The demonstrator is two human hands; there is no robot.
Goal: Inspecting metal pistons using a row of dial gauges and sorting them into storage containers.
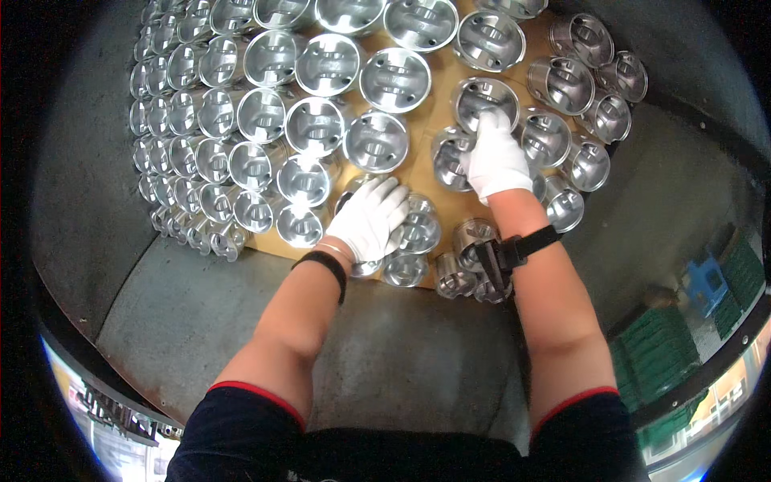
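Note:
Rows of shiny metal pistons stand hollow side up on brown cardboard. My right hand [498,161], in a white glove, reaches into the hollow of one piston [474,95] at right of centre; its fingers are bent and closed on it, their tips hidden inside. Just below that stands another piston [450,161], close to the wrist side of the glove. My left hand [371,221], gloved in white too, lies palm down over pistons near the cardboard's front edge, fingers stretched out. Beside it is a piston [418,226]; what lies under the palm is mostly hidden.
Dense piston rows [261,116] fill the left and back, with a smaller group [566,84] at right. Brown cardboard [430,183] shows between them. A grey metal bin wall [401,353] curves around the near side. Green material [658,353] and a blue object [707,285] appear at right.

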